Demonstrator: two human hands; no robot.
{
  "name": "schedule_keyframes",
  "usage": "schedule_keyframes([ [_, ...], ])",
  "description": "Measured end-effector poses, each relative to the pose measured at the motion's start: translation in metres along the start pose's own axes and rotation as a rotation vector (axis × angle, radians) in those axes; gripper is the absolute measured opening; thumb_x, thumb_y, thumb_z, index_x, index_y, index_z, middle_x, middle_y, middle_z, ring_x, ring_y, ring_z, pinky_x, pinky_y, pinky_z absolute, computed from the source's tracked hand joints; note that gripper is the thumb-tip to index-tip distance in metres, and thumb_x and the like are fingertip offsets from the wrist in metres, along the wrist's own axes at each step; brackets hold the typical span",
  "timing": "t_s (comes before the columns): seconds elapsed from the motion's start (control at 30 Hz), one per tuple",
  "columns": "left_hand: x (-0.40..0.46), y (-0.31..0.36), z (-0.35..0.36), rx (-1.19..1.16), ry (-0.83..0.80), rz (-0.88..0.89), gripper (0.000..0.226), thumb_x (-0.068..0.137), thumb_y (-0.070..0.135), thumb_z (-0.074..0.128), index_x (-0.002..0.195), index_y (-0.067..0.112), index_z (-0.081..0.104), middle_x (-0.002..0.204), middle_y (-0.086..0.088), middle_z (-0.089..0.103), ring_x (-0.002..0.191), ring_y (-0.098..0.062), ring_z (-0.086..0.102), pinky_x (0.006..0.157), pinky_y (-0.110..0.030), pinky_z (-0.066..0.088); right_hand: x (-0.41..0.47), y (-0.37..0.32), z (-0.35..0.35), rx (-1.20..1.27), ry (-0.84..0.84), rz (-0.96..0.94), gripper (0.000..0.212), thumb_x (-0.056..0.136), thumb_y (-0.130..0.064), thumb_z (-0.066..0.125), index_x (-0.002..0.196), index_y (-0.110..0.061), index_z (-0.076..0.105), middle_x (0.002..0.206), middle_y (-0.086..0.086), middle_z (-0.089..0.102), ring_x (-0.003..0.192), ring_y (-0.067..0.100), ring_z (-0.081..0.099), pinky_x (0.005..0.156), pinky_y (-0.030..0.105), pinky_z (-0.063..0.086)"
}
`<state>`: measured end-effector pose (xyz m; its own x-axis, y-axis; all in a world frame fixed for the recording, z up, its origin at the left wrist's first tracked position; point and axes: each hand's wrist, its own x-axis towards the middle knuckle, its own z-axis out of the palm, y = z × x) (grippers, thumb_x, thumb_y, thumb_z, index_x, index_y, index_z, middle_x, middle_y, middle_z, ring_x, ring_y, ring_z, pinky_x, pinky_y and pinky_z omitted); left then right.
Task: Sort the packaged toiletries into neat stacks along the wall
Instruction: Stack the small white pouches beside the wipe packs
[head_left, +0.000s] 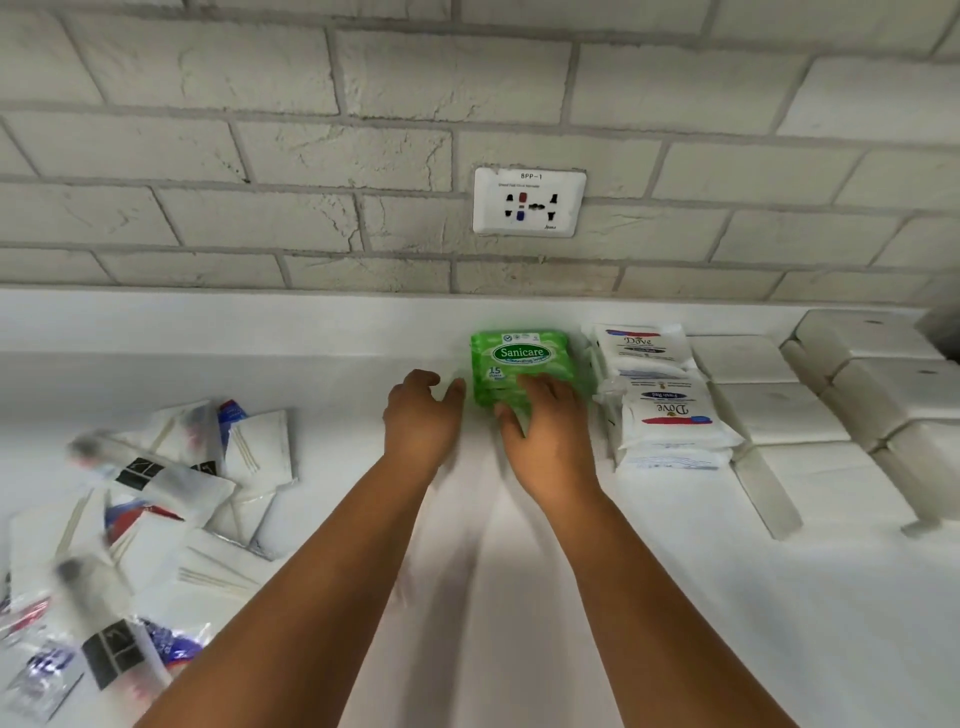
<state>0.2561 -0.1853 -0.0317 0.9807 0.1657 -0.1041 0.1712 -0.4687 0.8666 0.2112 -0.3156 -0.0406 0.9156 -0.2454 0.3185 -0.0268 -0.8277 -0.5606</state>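
On the white counter (519, 597) the green Sanicare wipes pack (511, 364) lies near the wall, just left of the Dove packs (657, 395), with the right hand (545, 421) curled over its near edge and the left hand (421, 415), fingers loosely bent and holding nothing, just beside its left side.

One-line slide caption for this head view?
Right hand grips green Sanicare wipes stack beside Dove packs; left hand hovers alongside.

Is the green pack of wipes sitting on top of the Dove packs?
No, the green pack of wipes lies on the white counter, beside the Dove packs to its right.
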Motion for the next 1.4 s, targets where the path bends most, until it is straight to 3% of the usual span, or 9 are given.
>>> schedule_keyframes([
  [0.2, -0.055, -0.016, -0.043, 0.03, 0.025, -0.003, 0.042, 0.089, 0.046, 0.058, 0.121, 0.018, 0.058, 0.126, -0.006, 0.058, 0.114, -0.026, 0.056, 0.101, -0.04, 0.044, -0.052, -0.019, -0.009, 0.141, -0.191, 0.098, 0.046, 0.088, -0.041, 0.061, 0.127, -0.018, 0.056, 0.129, 0.007, 0.055, 0.124, 0.028, 0.046, 0.103, 0.042, 0.041],
  [0.47, -0.108, -0.064, -0.12, 0.105, 0.149, 0.051, 0.033, 0.09, 0.04, 0.06, 0.117, 0.021, 0.061, 0.124, -0.003, 0.057, 0.115, -0.019, 0.054, 0.095, -0.029, 0.04, -0.113, -0.061, 0.003, 0.135, -0.374, -0.027, 0.044, 0.089, -0.041, 0.059, 0.13, -0.026, 0.053, 0.134, -0.002, 0.052, 0.127, 0.021, 0.043, 0.104, 0.035, 0.036],
  [0.7, -0.118, -0.122, -0.188, 0.375, 0.249, 0.02, 0.032, 0.09, 0.039, 0.057, 0.118, 0.023, 0.061, 0.127, -0.003, 0.058, 0.115, -0.024, 0.052, 0.096, -0.04, 0.045, -0.136, -0.095, 0.027, 0.086, -0.456, -0.16, 0.043, 0.093, -0.027, 0.055, 0.135, -0.024, 0.049, 0.14, -0.003, 0.046, 0.131, 0.019, 0.038, 0.11, 0.034, 0.032],
  [0.8, -0.12, -0.133, -0.198, 0.482, 0.184, 0.07, 0.034, 0.091, 0.038, 0.056, 0.122, 0.023, 0.059, 0.132, -0.002, 0.053, 0.118, -0.025, 0.048, 0.096, -0.038, 0.043, -0.132, -0.104, 0.032, -0.013, -0.555, -0.226, 0.054, 0.092, -0.01, 0.046, 0.143, -0.024, 0.037, 0.151, -0.002, 0.034, 0.141, 0.019, 0.025, 0.116, 0.034, 0.023],
  [0.93, -0.118, -0.136, -0.202, 0.562, 0.116, 0.184, 0.036, 0.092, 0.041, 0.054, 0.124, 0.026, 0.056, 0.131, 0.003, 0.053, 0.12, -0.021, 0.045, 0.094, -0.035, 0.042, -0.122, -0.116, 0.032, -0.178, -0.733, -0.214, 0.067, 0.088, -0.021, 0.051, 0.149, -0.028, 0.024, 0.154, -0.003, 0.026, 0.143, 0.023, 0.017, 0.116, 0.039, 0.022],
  [1.07, -0.112, -0.131, -0.199, 0.625, -0.02, 0.289, 0.041, 0.091, 0.043, 0.053, 0.129, 0.027, 0.052, 0.132, 0.005, 0.053, 0.121, -0.02, 0.045, 0.097, -0.035, 0.042, -0.113, -0.123, 0.029, -0.253, -0.77, -0.228, 0.065, 0.082, -0.024, 0.06, 0.142, -0.028, 0.036, 0.14, -0.002, 0.038, 0.131, 0.023, 0.032, 0.106, 0.037, 0.034],
  [1.2, -0.105, -0.121, -0.189, 0.635, -0.242, 0.36, 0.043, 0.092, 0.04, 0.054, 0.133, 0.027, 0.051, 0.128, 0.006, 0.059, 0.118, -0.02, 0.048, 0.098, -0.035, 0.039, -0.11, -0.128, 0.027, -0.195, -0.789, -0.225, 0.059, 0.076, -0.015, 0.062, 0.131, -0.031, 0.05, 0.124, -0.003, 0.045, 0.121, 0.018, 0.037, 0.101, 0.034, 0.039],
  [1.33, -0.094, -0.115, -0.178, 0.578, -0.389, 0.362, 0.025, 0.087, 0.031, 0.061, 0.111, 0.024, 0.064, 0.104, 0.003, 0.068, 0.098, -0.02, 0.06, 0.085, -0.035, 0.049, -0.106, -0.124, 0.024, -0.11, -0.751, -0.26, 0.05, 0.075, -0.006, 0.058, 0.116, -0.035, 0.061, 0.11, -0.005, 0.048, 0.113, 0.016, 0.043, 0.096, 0.032, 0.041],
  [1.4, -0.088, -0.113, -0.174, 0.478, -0.416, 0.309, 0.016, 0.087, 0.027, 0.063, 0.102, 0.024, 0.065, 0.095, 0.007, 0.066, 0.087, -0.012, 0.06, 0.077, -0.027, 0.049, -0.103, -0.117, 0.022, -0.017, -0.671, -0.224, 0.047, 0.077, -0.007, 0.064, 0.116, -0.033, 0.062, 0.112, -0.006, 0.048, 0.111, 0.013, 0.046, 0.095, 0.026, 0.04],
])
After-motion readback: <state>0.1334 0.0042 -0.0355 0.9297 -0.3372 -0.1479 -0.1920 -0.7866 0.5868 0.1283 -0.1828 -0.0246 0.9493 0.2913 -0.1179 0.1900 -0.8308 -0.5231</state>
